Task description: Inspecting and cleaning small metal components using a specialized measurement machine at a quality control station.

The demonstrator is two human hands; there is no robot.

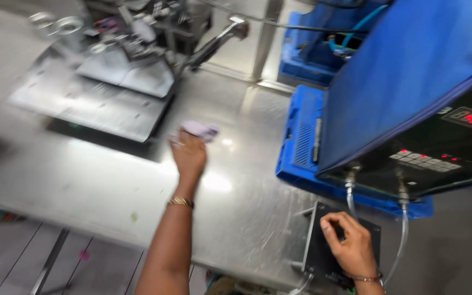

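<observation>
My left hand point(188, 154) reaches out over the steel table point(83, 180) with its fingers closed on a small pale purple piece point(201, 129). A gold bangle sits on that wrist. My right hand point(348, 240) rests low at the right on a small black box point(323, 257) at the table's edge, fingers curled on its top. The view is blurred by motion.
A metal press-like machine point(121, 71) with a flat plate and a lever handle point(219, 41) stands at the back left. A black control unit point(438, 153) with red lit digits and two clear tubes sits on blue crates point(301, 142) at the right, under a blue cover.
</observation>
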